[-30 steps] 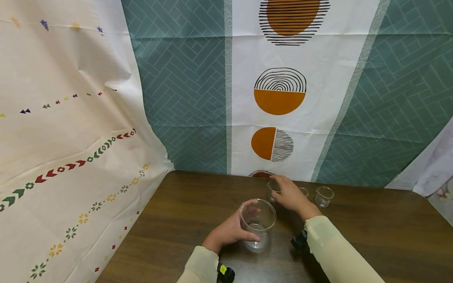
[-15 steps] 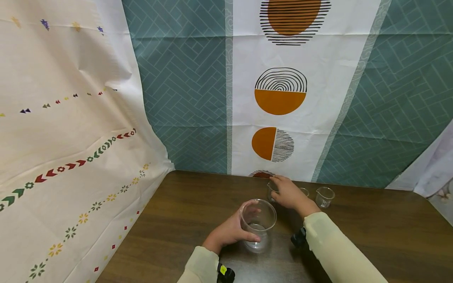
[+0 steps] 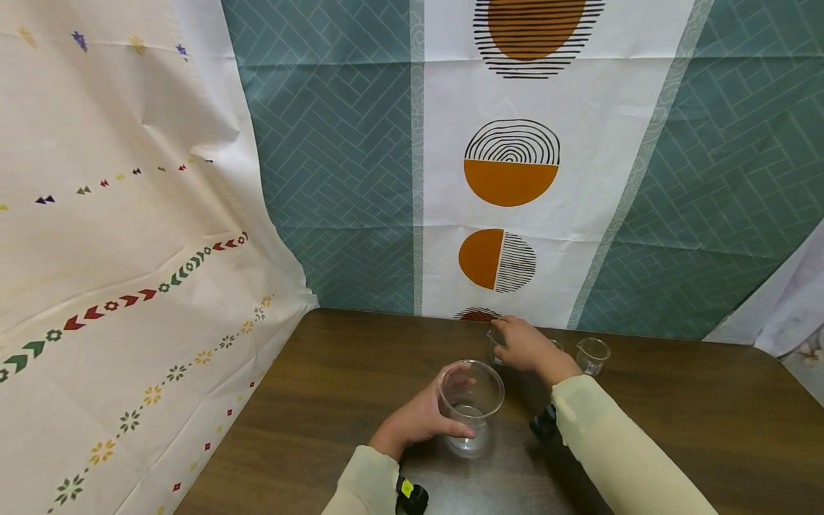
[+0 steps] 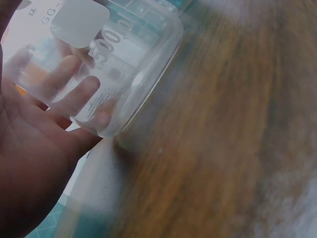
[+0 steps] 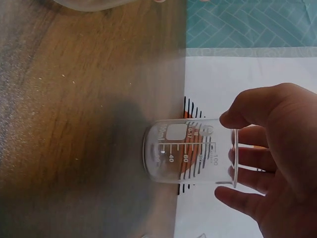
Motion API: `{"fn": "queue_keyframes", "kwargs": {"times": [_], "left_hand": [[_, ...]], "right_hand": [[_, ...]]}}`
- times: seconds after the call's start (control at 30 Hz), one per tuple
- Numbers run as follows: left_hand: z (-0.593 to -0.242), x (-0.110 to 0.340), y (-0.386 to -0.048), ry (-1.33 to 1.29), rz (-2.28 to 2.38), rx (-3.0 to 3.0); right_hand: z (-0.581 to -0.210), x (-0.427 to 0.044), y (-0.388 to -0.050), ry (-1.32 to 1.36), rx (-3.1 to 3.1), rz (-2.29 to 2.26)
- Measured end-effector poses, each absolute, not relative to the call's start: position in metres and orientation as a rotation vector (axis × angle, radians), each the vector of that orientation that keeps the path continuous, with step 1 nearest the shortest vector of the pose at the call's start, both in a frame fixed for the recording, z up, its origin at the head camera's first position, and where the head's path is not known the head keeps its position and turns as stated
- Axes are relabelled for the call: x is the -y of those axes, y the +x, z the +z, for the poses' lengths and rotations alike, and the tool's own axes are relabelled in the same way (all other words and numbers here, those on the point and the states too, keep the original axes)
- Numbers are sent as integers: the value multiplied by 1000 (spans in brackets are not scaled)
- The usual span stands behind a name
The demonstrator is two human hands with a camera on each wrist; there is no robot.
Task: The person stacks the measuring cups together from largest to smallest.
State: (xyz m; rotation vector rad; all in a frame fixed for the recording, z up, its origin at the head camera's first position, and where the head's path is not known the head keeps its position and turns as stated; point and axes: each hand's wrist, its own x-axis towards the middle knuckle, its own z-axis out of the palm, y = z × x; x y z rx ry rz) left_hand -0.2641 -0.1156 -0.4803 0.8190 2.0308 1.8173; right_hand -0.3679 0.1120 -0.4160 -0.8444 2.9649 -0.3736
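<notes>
My left hand [image 3: 418, 415] holds a large clear glass beaker [image 3: 479, 425], thumb on the near side and fingers round the far side. In the left wrist view, white markings show on the large beaker's wall, and fingers [image 4: 74, 96] show through the glass. Farther back, my right hand [image 3: 529, 349] grips a small glass beaker [image 5: 190, 153] by its rim from above. In the right wrist view its scale reads up to 100, and the thumb sits at one side of the rim. Both beakers look upright, with nothing visible inside them.
Another small beaker [image 3: 593, 355] stands to the right of my right hand near the table's back edge. One more small beaker [image 3: 556, 345] is mostly hidden behind that hand. The brown wooden table [image 3: 347, 372] ends at a patterned cloth [image 3: 335, 250] hanging behind it.
The head view has tilted very slightly. Both hands and the beakers stay in nearly the same places.
</notes>
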Motion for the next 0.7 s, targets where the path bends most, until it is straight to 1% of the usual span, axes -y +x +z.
{"fn": "queue_keyframes", "kwargs": {"times": [0.7], "left_hand": [[-484,118,-266,844,1801,-2042]], "right_hand": [[-409,-110,-373,-869,-2948,-334]]}}
